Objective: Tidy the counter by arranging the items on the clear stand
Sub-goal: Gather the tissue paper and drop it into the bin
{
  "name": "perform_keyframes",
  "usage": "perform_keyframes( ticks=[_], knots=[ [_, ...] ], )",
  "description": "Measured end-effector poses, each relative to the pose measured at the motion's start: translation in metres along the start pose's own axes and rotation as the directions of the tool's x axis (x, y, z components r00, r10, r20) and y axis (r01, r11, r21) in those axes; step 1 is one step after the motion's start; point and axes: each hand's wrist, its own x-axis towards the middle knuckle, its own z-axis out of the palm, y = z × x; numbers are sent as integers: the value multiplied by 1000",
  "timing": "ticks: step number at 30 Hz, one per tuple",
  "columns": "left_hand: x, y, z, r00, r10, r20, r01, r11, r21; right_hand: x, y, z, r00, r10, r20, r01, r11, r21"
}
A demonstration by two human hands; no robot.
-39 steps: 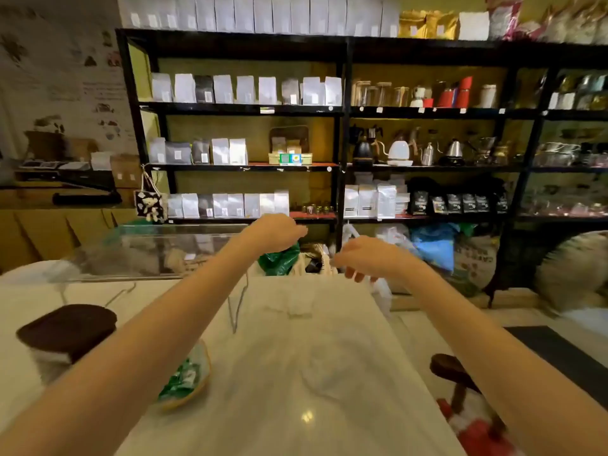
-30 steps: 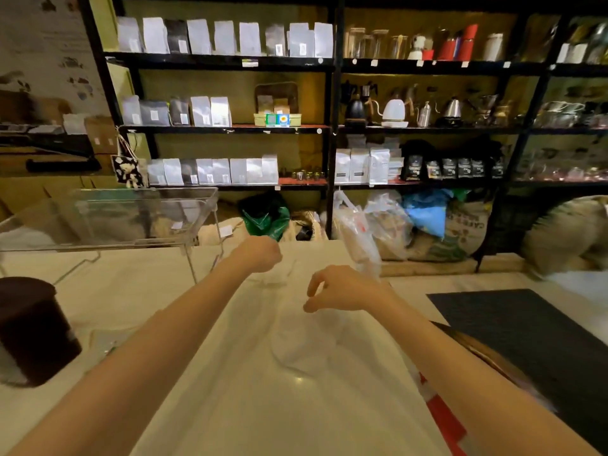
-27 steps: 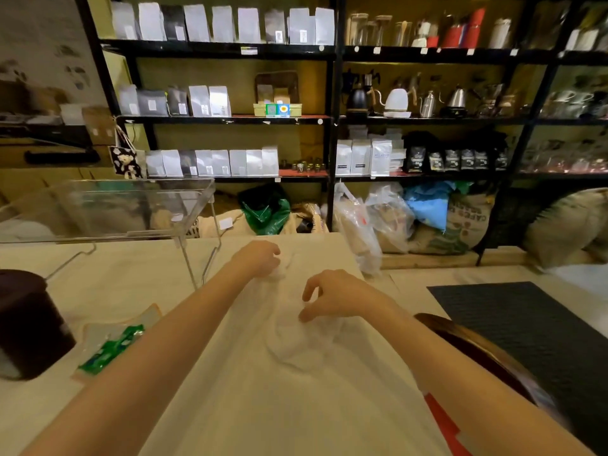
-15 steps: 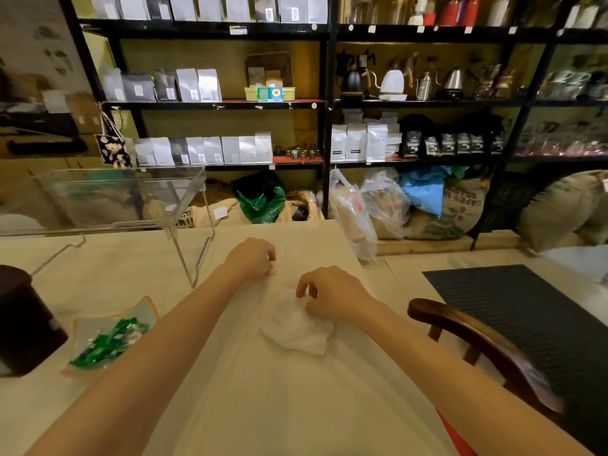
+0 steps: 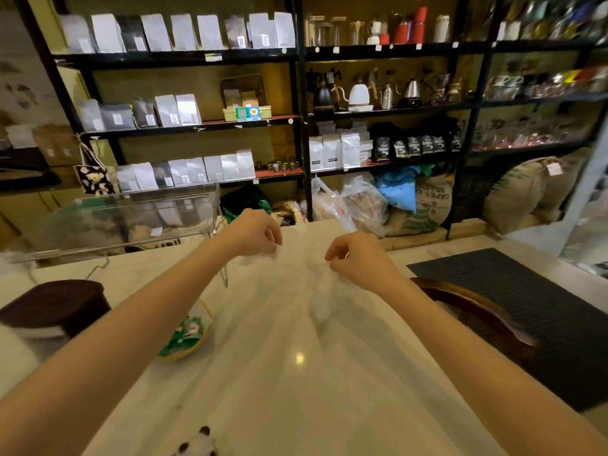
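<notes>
A white cloth (image 5: pixel 318 291), blurred by motion, hangs over the pale counter (image 5: pixel 296 390) between my two hands. My left hand (image 5: pixel 255 232) pinches its left corner and my right hand (image 5: pixel 357 258) pinches its right edge; both are raised a little above the counter. The clear stand (image 5: pixel 131 213) rises at the back left of the counter, just left of my left hand, and its top shelf looks bare. A shallow yellow dish of green wrapped sweets (image 5: pixel 186 334) lies under my left forearm. A dark brown lidded container (image 5: pixel 56 307) stands at the far left.
A wooden chair back (image 5: pixel 477 314) curves just off the counter's right edge, above a black floor mat (image 5: pixel 526 291). A small black-and-white object (image 5: pixel 197 445) pokes in at the bottom edge. Black shelves (image 5: pixel 301 126) of bags and kettles fill the background, with sacks on the floor.
My hands rested close together on the crumpled cloth lying on the counter; now they are lifted and farther apart, with the cloth pulled up between them. The view has tilted upward.
</notes>
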Motion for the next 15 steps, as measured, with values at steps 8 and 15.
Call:
perform_keyframes(
  ticks=[8, 15],
  knots=[
    [-88, 23, -37, 980, 147, -135, -152, 988, -29, -54, -36, -19, 971, 11, -241, 25, 989, 147],
    [-191, 61, -28, 973, 118, -197, -151, 974, -167, -119, -40, -35, 982, -11, -187, 49, 978, 202]
  ],
)
